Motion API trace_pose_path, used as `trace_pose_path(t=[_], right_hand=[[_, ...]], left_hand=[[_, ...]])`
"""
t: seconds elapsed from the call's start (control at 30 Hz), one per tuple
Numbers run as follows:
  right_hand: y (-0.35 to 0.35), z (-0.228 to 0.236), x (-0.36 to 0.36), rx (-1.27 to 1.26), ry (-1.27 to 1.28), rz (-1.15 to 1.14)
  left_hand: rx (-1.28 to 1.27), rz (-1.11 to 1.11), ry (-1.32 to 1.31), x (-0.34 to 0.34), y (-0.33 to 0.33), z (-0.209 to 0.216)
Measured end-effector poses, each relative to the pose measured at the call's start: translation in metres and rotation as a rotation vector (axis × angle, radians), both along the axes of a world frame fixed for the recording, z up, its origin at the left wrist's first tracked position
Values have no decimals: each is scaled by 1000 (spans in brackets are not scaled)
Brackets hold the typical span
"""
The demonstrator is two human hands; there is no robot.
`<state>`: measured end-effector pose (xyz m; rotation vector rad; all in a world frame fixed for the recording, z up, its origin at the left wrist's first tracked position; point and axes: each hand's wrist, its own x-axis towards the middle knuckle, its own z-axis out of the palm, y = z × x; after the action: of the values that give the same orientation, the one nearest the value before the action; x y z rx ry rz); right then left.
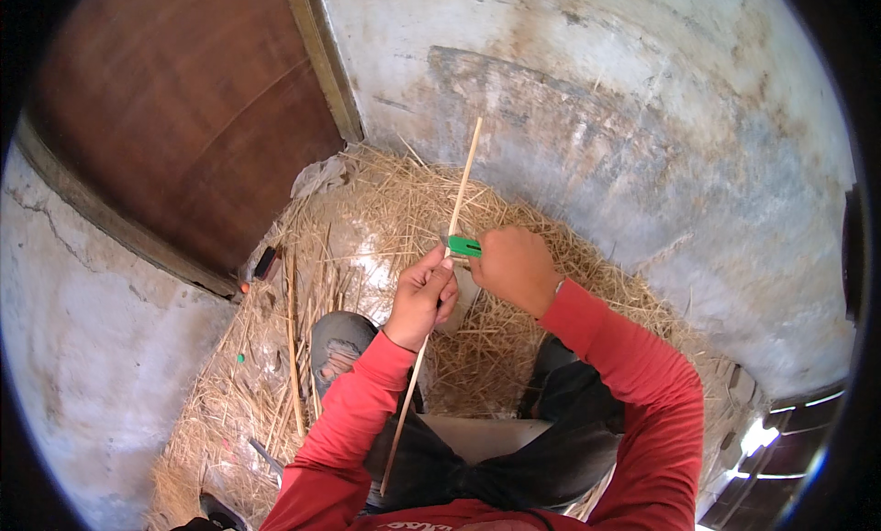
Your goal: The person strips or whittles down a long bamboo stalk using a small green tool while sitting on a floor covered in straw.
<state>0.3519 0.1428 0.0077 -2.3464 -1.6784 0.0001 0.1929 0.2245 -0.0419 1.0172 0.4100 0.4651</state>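
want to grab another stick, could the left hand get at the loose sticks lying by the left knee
Probably yes, but not right away: the loose sticks lie uncovered on the straw, yet the left hand has its grip closed on the long stick.

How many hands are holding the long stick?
2. The left hand grips the stick around its middle. The right hand, just beside it, holds a green tool against the stick. No other hands show.

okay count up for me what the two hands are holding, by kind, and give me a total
Long thin sticks: 1, gripped by the left hand
Green cutters: 1, in the right hand
Total: 2
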Motion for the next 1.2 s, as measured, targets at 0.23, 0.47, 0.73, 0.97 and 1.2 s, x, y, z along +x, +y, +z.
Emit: trace_pose_path(t=[0.23, 0.47, 0.73, 0.97, 1.2], right_hand=[[16, -28, 15, 6, -68, -80], [32, -34, 75, 84, -203, -210], [-21, -9, 162, 98, -108, -600], [-10, -1, 54, 126, 1, -71], [-6, -16, 0, -43, 98, 45]], left_hand=[[29, 43, 57, -2, -2, -10], [52, -22, 94, -8, -18, -2], [8, -92, 0, -31, -17, -3], [9, -46, 16, -23, -7, 3], [-211, 11, -11, -15, -16, 4]])
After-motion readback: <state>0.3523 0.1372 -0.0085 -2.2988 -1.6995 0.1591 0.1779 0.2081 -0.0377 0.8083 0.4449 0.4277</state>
